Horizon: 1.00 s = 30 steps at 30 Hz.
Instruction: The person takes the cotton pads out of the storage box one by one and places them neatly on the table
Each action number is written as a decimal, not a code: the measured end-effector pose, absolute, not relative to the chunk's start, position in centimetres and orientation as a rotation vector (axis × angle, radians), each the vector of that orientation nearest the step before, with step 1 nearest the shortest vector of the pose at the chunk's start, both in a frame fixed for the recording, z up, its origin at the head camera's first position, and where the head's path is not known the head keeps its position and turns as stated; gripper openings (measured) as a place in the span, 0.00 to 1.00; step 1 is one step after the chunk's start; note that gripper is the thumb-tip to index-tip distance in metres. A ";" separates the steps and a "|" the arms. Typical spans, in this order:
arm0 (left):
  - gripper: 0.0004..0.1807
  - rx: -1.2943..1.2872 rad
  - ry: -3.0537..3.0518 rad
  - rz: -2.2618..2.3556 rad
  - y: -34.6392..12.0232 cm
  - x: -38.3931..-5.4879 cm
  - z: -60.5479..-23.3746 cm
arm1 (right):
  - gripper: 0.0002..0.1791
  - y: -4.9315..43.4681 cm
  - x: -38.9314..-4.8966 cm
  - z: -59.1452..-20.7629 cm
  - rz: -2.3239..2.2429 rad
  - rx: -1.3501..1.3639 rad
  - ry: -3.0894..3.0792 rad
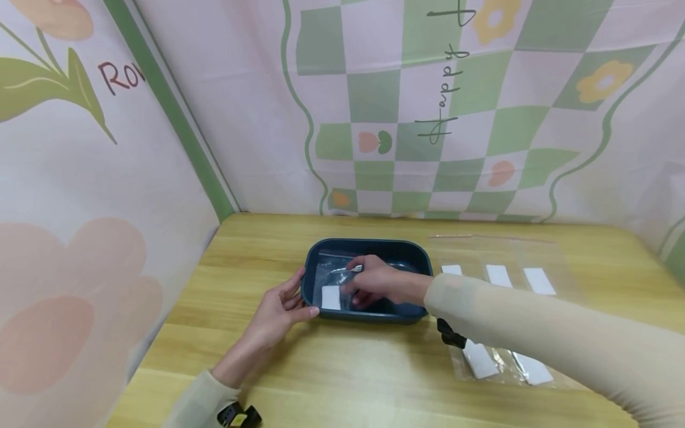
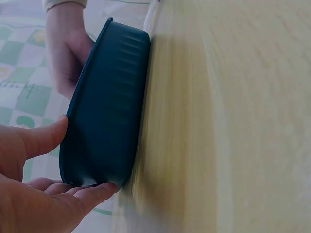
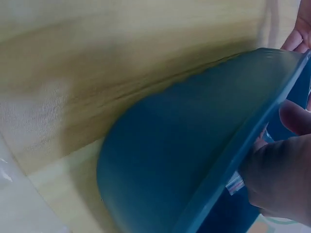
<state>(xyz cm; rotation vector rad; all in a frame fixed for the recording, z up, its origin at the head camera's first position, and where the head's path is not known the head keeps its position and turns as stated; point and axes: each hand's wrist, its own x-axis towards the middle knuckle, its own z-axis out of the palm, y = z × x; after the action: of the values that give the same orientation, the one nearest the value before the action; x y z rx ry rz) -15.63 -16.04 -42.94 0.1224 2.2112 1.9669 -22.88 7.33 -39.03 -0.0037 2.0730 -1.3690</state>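
A dark blue rectangular bin [image 1: 369,318] stands on the wooden table. My left hand [image 1: 275,312] grips its left end, thumb on the near rim and fingers round the end wall; the left wrist view shows those fingertips low on the bin wall [image 2: 107,102]. Inside, at the left, lies a clear zip bag [image 1: 330,267] with a white label [image 1: 330,297]. My right hand [image 1: 374,279] reaches down into the bin, its bent fingers over the right part of this bag. Whether they pinch it is hidden. Something shiny shows beside the index finger.
Right of the bin, several clear bags with white labels [image 1: 539,281] lie on the table [image 1: 257,255], partly covered by the right sleeve [image 1: 524,327]. A patterned curtain [image 1: 374,95] hangs behind the table, another at the left.
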 end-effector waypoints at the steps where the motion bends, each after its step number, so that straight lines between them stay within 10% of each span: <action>1: 0.46 0.124 2.211 1.966 -16.0 -15.6 -42.9 | 0.32 7.3 -22.9 -39.0 -1.340 -0.021 2.121; 30: 0.45 0.145 2.186 1.982 -16.0 -15.4 -42.7 | 0.34 8.6 -22.4 -38.0 -1.345 -0.403 2.301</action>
<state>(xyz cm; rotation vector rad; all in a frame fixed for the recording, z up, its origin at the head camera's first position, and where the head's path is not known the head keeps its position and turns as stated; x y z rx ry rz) -15.39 -16.01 -42.70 0.1448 2.1860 1.9817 -22.39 8.57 -38.01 -0.4027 2.3008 -1.3450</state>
